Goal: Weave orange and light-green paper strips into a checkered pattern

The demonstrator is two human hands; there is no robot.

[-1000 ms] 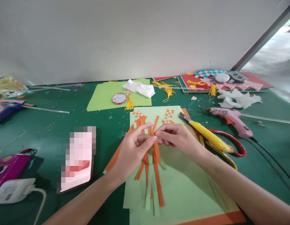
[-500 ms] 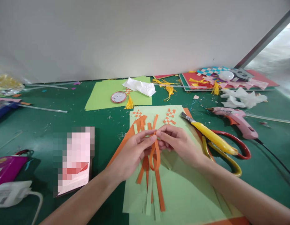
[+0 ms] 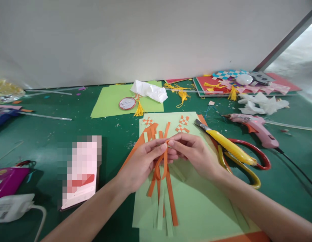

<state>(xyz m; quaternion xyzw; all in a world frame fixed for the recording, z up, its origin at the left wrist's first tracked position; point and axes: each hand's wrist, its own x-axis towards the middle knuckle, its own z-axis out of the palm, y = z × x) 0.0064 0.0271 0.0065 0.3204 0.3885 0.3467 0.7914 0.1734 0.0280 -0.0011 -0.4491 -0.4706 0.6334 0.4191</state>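
Observation:
My left hand (image 3: 143, 161) and my right hand (image 3: 192, 151) meet over light green paper sheets (image 3: 196, 201). Between their fingertips they pinch an orange paper strip (image 3: 165, 164), which hangs down in a loop. Both hands are closed; the exact spot where the strip is gripped is partly hidden by the fingers. Beneath lie several loose orange strips (image 3: 172, 205) and pale green strips (image 3: 161, 210). Small orange-and-white checkered woven pieces (image 3: 182, 129) rest on the sheet just beyond my hands.
Right of the sheets are a yellow utility knife (image 3: 229, 146), scissors (image 3: 262, 156) with red and yellow handles, and a pink glue gun (image 3: 256, 129). A phone (image 3: 80, 181) lies on the left. Farther back are a round tin (image 3: 127, 103), crumpled white tissue (image 3: 149, 91) and a yellow tassel (image 3: 139, 109).
The hanging loop of the orange strip has swung a little to the left. Both hands stay in nearly the same place, fingertips close together.

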